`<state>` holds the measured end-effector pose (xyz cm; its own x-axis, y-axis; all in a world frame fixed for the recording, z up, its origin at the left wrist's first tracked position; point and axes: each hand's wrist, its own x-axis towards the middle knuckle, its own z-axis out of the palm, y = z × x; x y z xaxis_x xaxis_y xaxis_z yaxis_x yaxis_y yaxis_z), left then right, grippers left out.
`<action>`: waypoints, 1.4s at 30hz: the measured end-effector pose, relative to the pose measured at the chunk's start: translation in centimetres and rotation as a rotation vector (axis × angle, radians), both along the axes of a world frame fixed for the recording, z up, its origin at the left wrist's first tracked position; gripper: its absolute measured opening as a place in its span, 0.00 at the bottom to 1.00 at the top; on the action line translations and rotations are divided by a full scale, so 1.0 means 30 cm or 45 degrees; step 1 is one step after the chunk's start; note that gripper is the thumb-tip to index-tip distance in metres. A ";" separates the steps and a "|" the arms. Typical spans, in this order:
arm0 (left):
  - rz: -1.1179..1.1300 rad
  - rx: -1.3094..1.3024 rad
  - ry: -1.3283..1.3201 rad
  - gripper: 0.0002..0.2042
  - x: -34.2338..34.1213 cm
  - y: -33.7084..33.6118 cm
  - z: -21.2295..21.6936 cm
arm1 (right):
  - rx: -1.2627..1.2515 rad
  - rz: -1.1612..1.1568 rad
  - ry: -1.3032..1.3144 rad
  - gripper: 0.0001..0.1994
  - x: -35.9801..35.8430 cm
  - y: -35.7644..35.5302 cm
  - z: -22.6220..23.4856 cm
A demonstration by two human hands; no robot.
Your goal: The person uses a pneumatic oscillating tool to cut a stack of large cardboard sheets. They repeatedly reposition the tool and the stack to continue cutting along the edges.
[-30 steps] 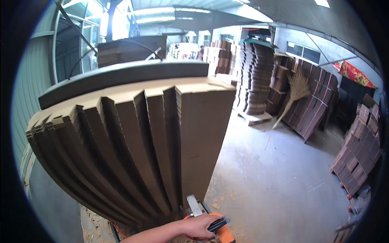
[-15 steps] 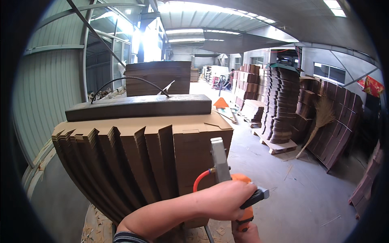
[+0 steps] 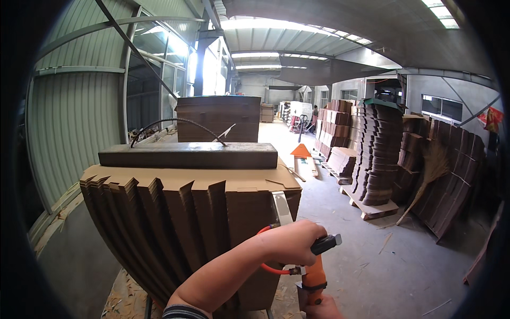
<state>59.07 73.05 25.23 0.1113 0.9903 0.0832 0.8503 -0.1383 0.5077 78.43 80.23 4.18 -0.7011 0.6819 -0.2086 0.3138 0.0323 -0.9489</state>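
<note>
My left arm reaches across the front of the cardboard, and my left hand is closed around the black side handle of an orange air tool. Lower down, my right hand, partly cut off by the lower edge, wraps round the tool's orange body. A red hose runs to the tool. Its flat metal head points up against or close before the right part of a tall stack of die-cut cardboard sheets; contact cannot be told. Deep slots run down the stack's front.
A dark metal bar with a curved cable handle lies on the stack. Cardboard scraps litter the floor at lower left. To the right stand a cardboard pile on a pallet, a straw broom and an orange triangular piece.
The tool and both hands have shifted slightly; the metal head now overlaps the stack's right part lower down. The view has tilted, so the surroundings sit lower and further right.
</note>
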 end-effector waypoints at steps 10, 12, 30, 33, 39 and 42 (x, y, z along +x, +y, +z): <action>-0.061 0.113 0.026 0.20 -0.006 -0.033 0.044 | 0.169 -0.092 0.103 0.03 -0.034 0.000 -0.010; 0.028 0.081 0.018 0.22 -0.032 -0.029 0.062 | 0.133 -0.069 0.062 0.03 -0.052 -0.008 0.039; 0.165 0.010 -0.341 0.16 -0.078 -0.060 -0.100 | 0.053 -0.126 -0.243 0.07 -0.051 -0.090 -0.042; 0.240 0.220 0.065 0.16 -0.091 -0.063 -0.174 | 0.034 -0.105 -0.204 0.07 -0.063 -0.128 -0.041; 0.365 0.182 0.167 0.14 -0.084 -0.122 -0.245 | -0.036 -0.186 -0.251 0.07 -0.054 -0.129 -0.134; 0.451 0.198 0.231 0.13 -0.100 -0.128 -0.287 | -0.084 -0.172 -0.244 0.07 -0.080 -0.159 -0.166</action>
